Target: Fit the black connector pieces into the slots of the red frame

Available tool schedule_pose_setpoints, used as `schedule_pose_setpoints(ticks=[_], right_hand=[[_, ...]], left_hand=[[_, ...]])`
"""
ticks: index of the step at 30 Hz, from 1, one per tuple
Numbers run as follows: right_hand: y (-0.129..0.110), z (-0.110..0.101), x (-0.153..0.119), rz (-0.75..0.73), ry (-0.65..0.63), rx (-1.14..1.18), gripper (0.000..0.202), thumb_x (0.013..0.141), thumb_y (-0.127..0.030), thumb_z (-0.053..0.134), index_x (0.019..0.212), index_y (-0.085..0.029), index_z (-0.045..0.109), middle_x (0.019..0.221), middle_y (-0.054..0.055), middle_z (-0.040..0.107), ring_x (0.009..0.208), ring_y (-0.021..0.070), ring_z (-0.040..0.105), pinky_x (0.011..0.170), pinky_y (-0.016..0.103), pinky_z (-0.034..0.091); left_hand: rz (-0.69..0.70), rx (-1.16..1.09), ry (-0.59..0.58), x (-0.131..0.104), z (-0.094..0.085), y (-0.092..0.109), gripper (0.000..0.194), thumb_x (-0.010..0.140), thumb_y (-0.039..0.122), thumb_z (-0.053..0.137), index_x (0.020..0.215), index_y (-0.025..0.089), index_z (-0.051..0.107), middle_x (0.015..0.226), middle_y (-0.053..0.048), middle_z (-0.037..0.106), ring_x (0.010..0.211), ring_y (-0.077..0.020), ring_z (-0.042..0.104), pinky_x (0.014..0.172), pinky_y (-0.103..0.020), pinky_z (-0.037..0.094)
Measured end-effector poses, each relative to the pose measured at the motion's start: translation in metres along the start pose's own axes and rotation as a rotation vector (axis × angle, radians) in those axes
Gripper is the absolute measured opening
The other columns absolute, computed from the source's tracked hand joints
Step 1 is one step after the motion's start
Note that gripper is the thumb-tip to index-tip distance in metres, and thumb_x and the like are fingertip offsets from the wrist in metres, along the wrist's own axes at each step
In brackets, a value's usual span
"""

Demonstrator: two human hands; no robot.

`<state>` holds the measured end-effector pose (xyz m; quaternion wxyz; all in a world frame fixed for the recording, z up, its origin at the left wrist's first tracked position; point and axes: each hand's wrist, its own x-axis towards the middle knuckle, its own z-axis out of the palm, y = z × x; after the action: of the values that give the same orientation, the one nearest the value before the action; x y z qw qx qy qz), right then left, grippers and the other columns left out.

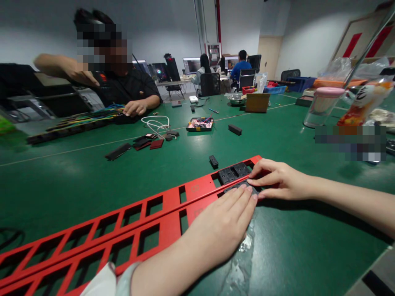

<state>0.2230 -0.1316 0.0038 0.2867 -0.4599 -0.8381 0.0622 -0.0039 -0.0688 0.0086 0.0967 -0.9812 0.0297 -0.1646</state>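
Note:
Two long red slotted frames (168, 194) lie side by side across the table. My left hand (220, 220) rests flat, fingers stretched out and together, over a black block (236, 190) set in the nearer frame, hiding most of it. At that block's right end, my right hand (282, 181) has its thumb and fingers bent around the edge; the exact contact is partly hidden. Black moulded blocks (233, 173) also sit in the end slot of the farther frame. A small loose black block (213, 161) lies just beyond that frame.
Across the green table (173, 168), a person (123, 82) handles bundled wires (92, 117). Dark and reddish pieces (145, 142), a tray of wires (200, 124) and a black bar (235, 129) lie between us. A pink-lidded jar (322, 107) stands at right.

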Motion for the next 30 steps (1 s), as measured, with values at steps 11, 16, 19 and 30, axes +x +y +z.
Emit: schedule_pose_setpoints(ticks=[11, 16, 19, 30], right_hand=[[-0.001, 0.002, 0.000, 0.002, 0.026, 0.019, 0.027, 0.079, -0.029, 0.057, 0.102, -0.017, 0.063, 0.098, 0.011, 0.058, 0.090, 0.0161, 0.054, 0.080, 0.031, 0.046], [-0.002, 0.004, 0.000, 0.004, 0.066, 0.001, 0.027, 0.082, -0.026, 0.052, 0.106, -0.019, 0.061, 0.109, 0.011, 0.053, 0.100, 0.0173, 0.052, 0.085, 0.033, 0.046], [-0.002, 0.003, -0.001, 0.020, 0.109, -0.021, 0.027, 0.083, -0.025, 0.049, 0.108, -0.022, 0.060, 0.111, 0.010, 0.052, 0.104, 0.0185, 0.051, 0.087, 0.034, 0.045], [-0.001, 0.003, -0.001, 0.052, 0.132, -0.035, 0.026, 0.085, -0.024, 0.045, 0.105, -0.021, 0.062, 0.108, 0.010, 0.055, 0.103, 0.0179, 0.053, 0.087, 0.033, 0.046]], left_hand=[[-0.038, -0.120, -0.019, -0.001, -0.001, 0.001, 0.044, 0.080, 0.014, 0.041, 0.123, 0.006, 0.042, 0.128, -0.016, 0.044, 0.120, -0.0218, 0.040, 0.101, -0.037, 0.035], [-0.268, -0.527, 0.042, 0.004, -0.015, -0.001, 0.038, 0.080, 0.014, 0.044, 0.118, 0.016, 0.050, 0.121, -0.008, 0.054, 0.113, -0.0168, 0.048, 0.095, -0.032, 0.041], [-0.572, -0.865, 0.124, 0.010, -0.018, -0.008, 0.025, 0.080, 0.016, 0.048, 0.101, 0.018, 0.061, 0.102, -0.005, 0.064, 0.095, -0.0163, 0.059, 0.086, -0.031, 0.046], [-1.065, -1.684, 0.364, 0.017, -0.018, -0.018, 0.021, 0.068, 0.022, 0.069, 0.082, 0.009, 0.062, 0.080, -0.010, 0.067, 0.076, -0.0165, 0.064, 0.075, -0.031, 0.051]])
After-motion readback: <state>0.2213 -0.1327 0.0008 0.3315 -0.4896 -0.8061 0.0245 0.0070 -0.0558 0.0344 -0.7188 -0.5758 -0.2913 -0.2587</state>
